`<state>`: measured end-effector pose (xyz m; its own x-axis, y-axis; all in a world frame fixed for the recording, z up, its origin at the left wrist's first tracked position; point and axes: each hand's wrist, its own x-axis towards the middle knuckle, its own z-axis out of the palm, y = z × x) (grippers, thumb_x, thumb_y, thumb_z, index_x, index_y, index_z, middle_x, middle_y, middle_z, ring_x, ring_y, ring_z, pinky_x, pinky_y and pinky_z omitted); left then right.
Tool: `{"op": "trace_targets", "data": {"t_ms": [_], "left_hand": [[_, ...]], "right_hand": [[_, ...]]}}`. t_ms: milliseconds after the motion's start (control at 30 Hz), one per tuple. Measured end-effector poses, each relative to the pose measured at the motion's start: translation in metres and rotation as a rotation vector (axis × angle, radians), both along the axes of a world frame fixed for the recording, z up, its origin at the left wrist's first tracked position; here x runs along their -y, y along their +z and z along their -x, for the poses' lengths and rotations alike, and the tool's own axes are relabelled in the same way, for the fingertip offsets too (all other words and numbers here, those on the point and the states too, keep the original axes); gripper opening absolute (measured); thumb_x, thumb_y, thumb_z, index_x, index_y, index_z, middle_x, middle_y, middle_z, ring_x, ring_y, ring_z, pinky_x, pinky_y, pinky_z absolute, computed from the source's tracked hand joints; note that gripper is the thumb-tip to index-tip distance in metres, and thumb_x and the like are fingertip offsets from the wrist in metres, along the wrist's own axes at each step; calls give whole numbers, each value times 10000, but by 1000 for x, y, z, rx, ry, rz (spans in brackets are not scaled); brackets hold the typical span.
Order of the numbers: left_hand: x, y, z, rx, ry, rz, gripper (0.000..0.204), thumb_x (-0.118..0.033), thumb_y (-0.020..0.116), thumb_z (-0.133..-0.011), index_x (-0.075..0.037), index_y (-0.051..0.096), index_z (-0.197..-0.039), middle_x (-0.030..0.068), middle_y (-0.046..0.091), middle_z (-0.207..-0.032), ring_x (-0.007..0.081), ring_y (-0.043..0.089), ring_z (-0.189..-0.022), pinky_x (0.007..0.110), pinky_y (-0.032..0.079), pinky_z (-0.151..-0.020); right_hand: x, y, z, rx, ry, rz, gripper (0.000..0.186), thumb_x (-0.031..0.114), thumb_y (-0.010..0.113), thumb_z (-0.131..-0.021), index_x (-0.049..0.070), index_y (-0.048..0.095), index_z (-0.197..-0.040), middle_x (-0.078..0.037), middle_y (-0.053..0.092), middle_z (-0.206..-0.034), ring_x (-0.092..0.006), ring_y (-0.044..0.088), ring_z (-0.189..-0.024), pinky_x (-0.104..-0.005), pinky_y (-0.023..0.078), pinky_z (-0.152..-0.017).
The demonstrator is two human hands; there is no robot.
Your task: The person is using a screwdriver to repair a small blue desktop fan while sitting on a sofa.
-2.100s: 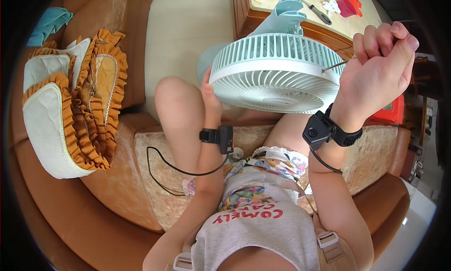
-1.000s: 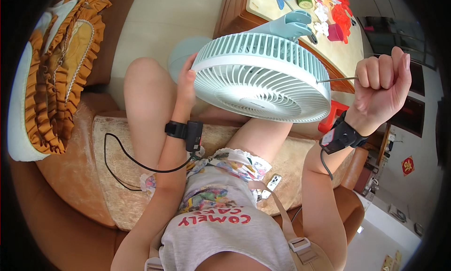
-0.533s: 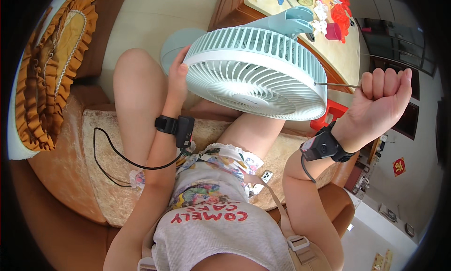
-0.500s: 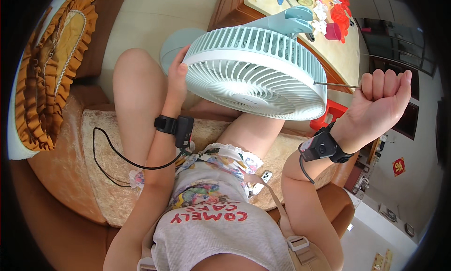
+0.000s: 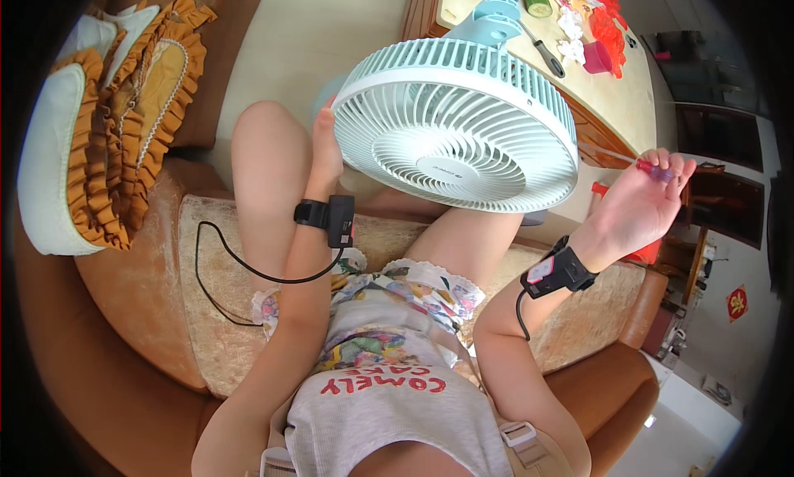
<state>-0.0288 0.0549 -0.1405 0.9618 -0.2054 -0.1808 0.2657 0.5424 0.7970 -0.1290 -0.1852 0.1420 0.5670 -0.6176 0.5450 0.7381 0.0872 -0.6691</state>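
Observation:
A pale blue-green electric fan (image 5: 453,130) is tilted above my knees, its white slatted front grille facing me. My left hand (image 5: 326,150) is closed on the left rim of its cage, with some fingers hidden behind. To the right of the fan, my right hand (image 5: 633,208) holds a screwdriver (image 5: 655,171) by its red and purple see-through handle, fingers curled round it. The thin metal shaft points left to the right side of the cage. Whether the tip sits in a screw cannot be made out.
Beyond the fan is a table (image 5: 637,117) bearing a cut cucumber (image 5: 538,2), a dark-handled tool (image 5: 547,57), a pink cup (image 5: 597,57), crumpled tissues and a red bag (image 5: 608,18). Ruffled orange-brown fabric (image 5: 157,121) lies at left. I sit on a brown sofa (image 5: 124,328).
My right hand has loosened from a tight fist and turned, so the screwdriver handle now shows. The fan's front faces me more. My view has shifted slightly.

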Motion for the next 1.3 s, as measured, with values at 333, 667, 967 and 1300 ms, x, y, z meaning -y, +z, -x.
{"op": "trace_targets", "data": {"t_ms": [333, 667, 967, 1300], "left_hand": [[-9, 47, 8, -139, -86, -55, 623, -479, 267, -960, 52, 472, -1213, 146, 546, -1189, 213, 536, -1067, 330, 406, -934], [-13, 80, 20, -137, -60, -168, 612, -456, 216, -975, 46, 429, -1253, 141, 488, -1256, 202, 459, -1147, 310, 340, -984], [-10, 65, 14, -113, -5, -73, 640, -509, 389, -922, 72, 507, -1163, 153, 579, -1121, 194, 568, -997, 307, 442, -870], [-10, 58, 12, -90, -27, -13, 591, -469, 393, -937, 68, 529, -1144, 128, 588, -1098, 165, 563, -977, 282, 440, -852]], "right_hand": [[18, 4, 25, -69, 81, -125, 149, 217, 495, -936, 69, 480, -935, -17, 452, -812, -111, 381, -625, -232, 332, -490], [2, 34, -82, -221, 176, -81, 313, 228, 443, -915, 89, 359, -647, -5, 302, -615, -124, 240, -522, -264, 202, -457], [-8, 39, -97, -227, 153, 24, 282, 182, 406, -916, 80, 342, -661, -7, 273, -604, -122, 202, -522, -264, 195, -461], [-10, 40, -103, -265, 365, 95, 228, 161, 386, -906, 62, 387, -701, -8, 285, -631, -122, 206, -539, -268, 207, -485]]}}
